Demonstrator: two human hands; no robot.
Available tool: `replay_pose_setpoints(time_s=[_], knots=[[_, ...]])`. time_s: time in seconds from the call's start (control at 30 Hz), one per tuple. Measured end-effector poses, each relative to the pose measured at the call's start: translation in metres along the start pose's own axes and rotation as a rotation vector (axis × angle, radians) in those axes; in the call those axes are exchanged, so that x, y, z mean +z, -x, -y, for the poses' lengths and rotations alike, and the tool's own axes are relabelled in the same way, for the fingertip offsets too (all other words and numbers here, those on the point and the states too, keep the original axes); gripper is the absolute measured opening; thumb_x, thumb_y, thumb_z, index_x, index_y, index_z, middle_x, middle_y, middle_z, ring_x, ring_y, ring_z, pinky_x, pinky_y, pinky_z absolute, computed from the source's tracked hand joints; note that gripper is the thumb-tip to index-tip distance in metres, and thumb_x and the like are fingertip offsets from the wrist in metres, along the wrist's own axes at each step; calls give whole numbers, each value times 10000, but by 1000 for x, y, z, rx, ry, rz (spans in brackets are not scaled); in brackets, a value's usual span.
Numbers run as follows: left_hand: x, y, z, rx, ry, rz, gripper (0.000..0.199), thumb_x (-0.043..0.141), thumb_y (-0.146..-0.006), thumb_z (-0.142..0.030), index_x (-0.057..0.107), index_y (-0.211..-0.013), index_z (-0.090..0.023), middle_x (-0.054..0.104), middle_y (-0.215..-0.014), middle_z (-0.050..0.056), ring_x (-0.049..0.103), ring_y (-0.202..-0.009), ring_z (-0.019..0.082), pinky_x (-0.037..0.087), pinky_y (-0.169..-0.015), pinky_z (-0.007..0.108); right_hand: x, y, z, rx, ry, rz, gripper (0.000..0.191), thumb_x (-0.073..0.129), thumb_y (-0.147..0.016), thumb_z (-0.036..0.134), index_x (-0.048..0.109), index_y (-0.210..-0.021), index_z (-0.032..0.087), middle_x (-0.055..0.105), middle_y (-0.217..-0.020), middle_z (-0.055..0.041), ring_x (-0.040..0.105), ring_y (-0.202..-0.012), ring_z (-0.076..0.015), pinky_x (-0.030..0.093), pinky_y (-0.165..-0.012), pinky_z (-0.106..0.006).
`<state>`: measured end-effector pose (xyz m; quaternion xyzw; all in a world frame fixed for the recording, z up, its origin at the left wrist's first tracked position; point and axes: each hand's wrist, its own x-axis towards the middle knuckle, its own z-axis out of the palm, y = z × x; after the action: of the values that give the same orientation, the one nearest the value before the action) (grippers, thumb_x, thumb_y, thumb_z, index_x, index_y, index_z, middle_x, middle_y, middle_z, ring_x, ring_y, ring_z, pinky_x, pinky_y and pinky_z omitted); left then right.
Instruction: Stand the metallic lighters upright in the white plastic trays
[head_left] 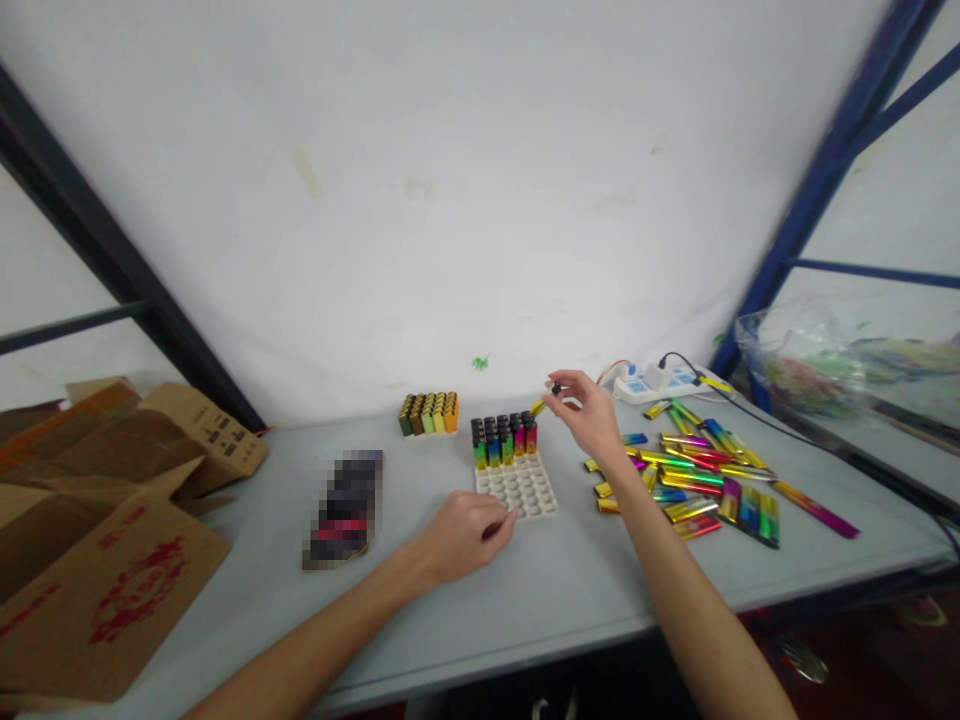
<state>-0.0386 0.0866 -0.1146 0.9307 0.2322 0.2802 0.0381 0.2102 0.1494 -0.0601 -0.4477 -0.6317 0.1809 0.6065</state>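
My right hand (581, 405) is raised just right of the filled rows, its fingers pinched round a lighter (538, 406) with a black top and a yellow body. My left hand (469, 535) is curled beside the lower left corner of a white tray (536, 503) with round holes; what its fingers hold, if anything, is hidden. Black-topped lighters (504, 442) with shiny multicoloured bodies stand upright in the tray's back part, while its front holes show bare. Right of the tray, many shiny lighters or sleeves (686, 480) lie in a loose pile.
A second block of upright lighters (429, 413) stands at the back. Cardboard boxes (127, 590) fill the left side, near a blurred dark item (345, 510). At the back right are a power strip (660, 382) with cables and a clear plastic bag (802, 350).
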Motion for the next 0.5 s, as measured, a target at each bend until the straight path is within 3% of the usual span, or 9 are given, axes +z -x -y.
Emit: replay_pose_setpoints(time_s=[0.13,0.3,0.5], knots=[[-1,-1,-1,1,9,4,410,460,-1024,-201,530,-621,-184,537,-553,-21,472,-504,114,331,-555,262,6,4,11,-40,-138,104,312,746,-846,379,657,-1101,223,724,-1060,-60,642,-794,-146,547,-665,-261],[-2,-2,-1,-1,23,2,401,469,-1015,-190,531,-619,-187,538,-557,-24,481,-514,118,344,-557,269,14,11,22,-137,5,249,256,771,-846,380,727,-1031,209,748,-965,-47,640,-721,-144,539,-678,-274],[-1,-1,0,-3,19,-1,409,469,-1019,-200,558,-620,-185,547,-556,-21,480,-512,116,338,-545,268,21,16,18,-249,137,415,219,755,-873,269,734,-1082,206,758,-1011,-55,686,-866,-179,534,-812,-300]])
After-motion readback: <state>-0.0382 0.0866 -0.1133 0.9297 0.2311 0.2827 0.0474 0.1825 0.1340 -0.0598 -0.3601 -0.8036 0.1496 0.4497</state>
